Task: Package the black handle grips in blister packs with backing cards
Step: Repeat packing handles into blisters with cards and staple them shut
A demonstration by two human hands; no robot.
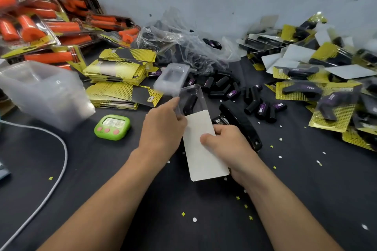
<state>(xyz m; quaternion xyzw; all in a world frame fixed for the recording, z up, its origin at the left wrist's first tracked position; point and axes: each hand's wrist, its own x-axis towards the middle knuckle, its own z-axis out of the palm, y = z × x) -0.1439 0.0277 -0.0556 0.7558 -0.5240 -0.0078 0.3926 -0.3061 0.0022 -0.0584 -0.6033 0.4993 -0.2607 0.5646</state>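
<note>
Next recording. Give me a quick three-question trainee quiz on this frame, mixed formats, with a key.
1. True or false: the clear blister pinched by the left hand already has a black grip inside.
2. The backing card gripped by the right hand shows which face up? A) plain white B) yellow print C) orange
3. Which black tool lies on the table just beyond the right hand?

Key: 1 true; 2 A; 3 the stapler.
</note>
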